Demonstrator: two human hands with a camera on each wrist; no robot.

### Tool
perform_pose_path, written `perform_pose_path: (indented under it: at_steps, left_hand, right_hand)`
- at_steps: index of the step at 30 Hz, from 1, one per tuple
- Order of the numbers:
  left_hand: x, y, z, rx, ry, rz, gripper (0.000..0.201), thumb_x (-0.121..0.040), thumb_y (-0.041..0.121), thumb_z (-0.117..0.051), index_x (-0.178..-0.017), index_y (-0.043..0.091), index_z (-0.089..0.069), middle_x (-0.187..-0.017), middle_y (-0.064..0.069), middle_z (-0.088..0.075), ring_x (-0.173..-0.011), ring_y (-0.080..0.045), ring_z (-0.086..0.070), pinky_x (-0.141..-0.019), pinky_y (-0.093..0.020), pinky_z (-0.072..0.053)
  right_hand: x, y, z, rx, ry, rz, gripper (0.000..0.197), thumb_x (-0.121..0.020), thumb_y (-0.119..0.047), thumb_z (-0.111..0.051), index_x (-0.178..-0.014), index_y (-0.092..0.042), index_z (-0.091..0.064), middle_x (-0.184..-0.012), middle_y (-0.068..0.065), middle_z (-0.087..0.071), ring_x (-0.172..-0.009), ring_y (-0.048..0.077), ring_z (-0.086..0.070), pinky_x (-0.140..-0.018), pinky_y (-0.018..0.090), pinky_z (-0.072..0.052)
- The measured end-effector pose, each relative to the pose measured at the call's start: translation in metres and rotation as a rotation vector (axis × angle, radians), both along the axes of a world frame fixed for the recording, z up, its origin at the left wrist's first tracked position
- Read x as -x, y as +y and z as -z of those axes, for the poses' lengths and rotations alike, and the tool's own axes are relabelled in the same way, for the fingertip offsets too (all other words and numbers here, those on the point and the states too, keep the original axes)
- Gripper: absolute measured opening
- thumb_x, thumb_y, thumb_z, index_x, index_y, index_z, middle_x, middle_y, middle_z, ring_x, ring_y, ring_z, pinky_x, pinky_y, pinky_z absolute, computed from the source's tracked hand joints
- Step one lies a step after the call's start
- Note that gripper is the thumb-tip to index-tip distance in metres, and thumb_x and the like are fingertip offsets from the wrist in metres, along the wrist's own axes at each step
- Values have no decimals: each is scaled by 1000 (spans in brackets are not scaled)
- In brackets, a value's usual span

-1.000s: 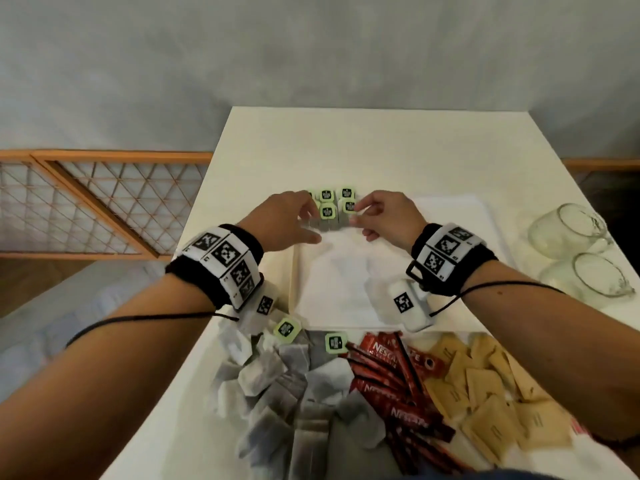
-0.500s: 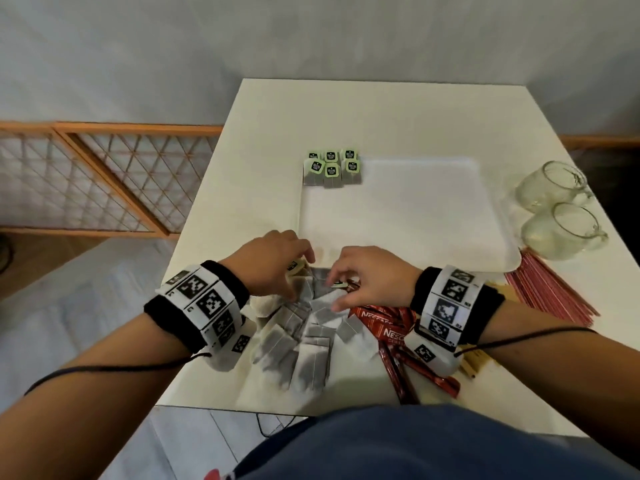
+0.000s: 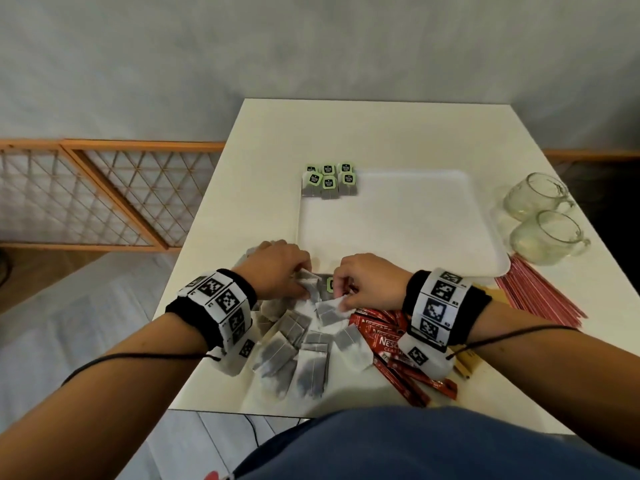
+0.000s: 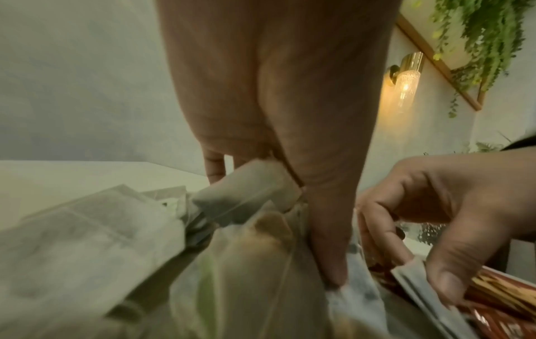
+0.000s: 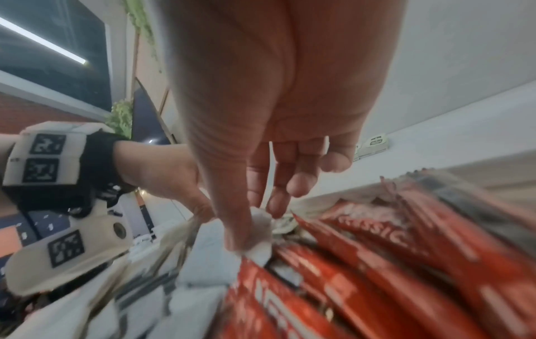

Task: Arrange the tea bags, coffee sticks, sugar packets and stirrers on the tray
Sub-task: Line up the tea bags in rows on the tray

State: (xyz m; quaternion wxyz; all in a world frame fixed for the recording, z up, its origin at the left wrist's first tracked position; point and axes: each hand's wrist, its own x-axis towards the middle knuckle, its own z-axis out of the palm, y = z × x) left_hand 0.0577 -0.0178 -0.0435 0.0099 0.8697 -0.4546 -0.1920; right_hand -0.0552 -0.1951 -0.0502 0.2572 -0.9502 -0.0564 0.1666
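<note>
Several tea bags with green tags [image 3: 329, 181] lie in rows at the far left corner of the white tray [image 3: 398, 233]. A loose pile of tea bags [image 3: 298, 344] covers the table's near edge, and both hands are in it. My left hand [image 3: 300, 279] has its fingers curled round a tea bag [image 4: 246, 192] while its thumb presses into the pile. My right hand [image 3: 341, 296] pinches the corner of another tea bag [image 5: 258, 231] between thumb and fingers. Red coffee sticks [image 3: 388, 341] lie under the right wrist, with brown sugar packets [image 3: 467, 362] and red stirrers [image 3: 540, 292] to their right.
Two glass mugs [image 3: 540, 220] lie on their sides right of the tray. The white table [image 3: 381, 133] ends just before my body. A wooden lattice gate [image 3: 104, 195] stands on the floor to the left.
Both hands drew back from the tray's far left corner to the tea bag pile at the near edge. Each now holds a tea bag there.
</note>
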Motion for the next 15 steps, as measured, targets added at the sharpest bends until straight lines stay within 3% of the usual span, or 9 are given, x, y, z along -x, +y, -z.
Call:
perform_pose_path:
  at_steps: [3, 5, 7, 9, 11, 13, 15]
  left_hand:
    - [-2, 0, -7, 74, 85, 4, 39, -73, 42, -77, -104, 24, -63, -116, 2, -60, -108, -19, -50, -90, -34, -40]
    - [-1, 1, -18, 166, 186, -30, 30, -74, 37, -78, -95, 28, -59, -105, 6, -63, -99, -15, -54, -79, -27, -41]
    - [1, 1, -29, 223, 259, -72, 26, -78, 33, -76, -93, 29, -56, -92, 7, -62, -87, -13, -56, -68, -22, -40]
    - [6, 0, -37, 231, 335, -93, 26, -82, 28, -71, -102, 28, -55, -85, 8, -60, -76, -6, -55, -64, -24, -40]
    - [13, 0, -40, 206, 460, -104, 31, -87, 26, -64, -114, 34, -51, -78, 10, -58, -64, 1, -53, -62, -25, -41]
    - [19, -2, -41, 180, 582, -144, 34, -89, 30, -59, -120, 38, -48, -86, 8, -64, -70, -7, -59, -67, -29, -47]
    - [23, -4, -38, 156, 604, -142, 37, -89, 38, -65, -121, 38, -47, -88, 12, -62, -72, -5, -58, -67, -25, -43]
  right_hand:
    - [0, -7, -15, -127, -4, 52, 15, -76, -25, -79, -87, -21, -70, -87, -10, -66, -76, 4, -57, -71, 25, -46]
    - [0, -10, -25, -234, 6, 45, 13, -76, -24, -80, -84, -23, -70, -81, -12, -69, -71, 8, -61, -71, 26, -49]
    - [0, -10, -31, -355, 5, 67, 14, -76, -20, -81, -84, -20, -70, -77, -13, -69, -65, 4, -60, -66, 18, -48]
    - [0, -8, -31, -432, -38, 127, 16, -75, -18, -81, -84, -17, -68, -76, -12, -67, -64, -2, -55, -65, 13, -45]
    - [2, -5, -27, -477, -79, 197, 21, -73, -19, -84, -82, -17, -65, -74, -10, -64, -64, -1, -53, -66, 16, -46]
    - [4, -3, -21, -497, -85, 241, 26, -70, -20, -86, -81, -16, -62, -71, -9, -62, -63, 2, -53, -65, 19, -46]
    - [6, -3, -16, -484, -74, 271, 30, -68, -19, -87, -82, -15, -60, -72, -4, -64, -63, 6, -56, -66, 26, -50]
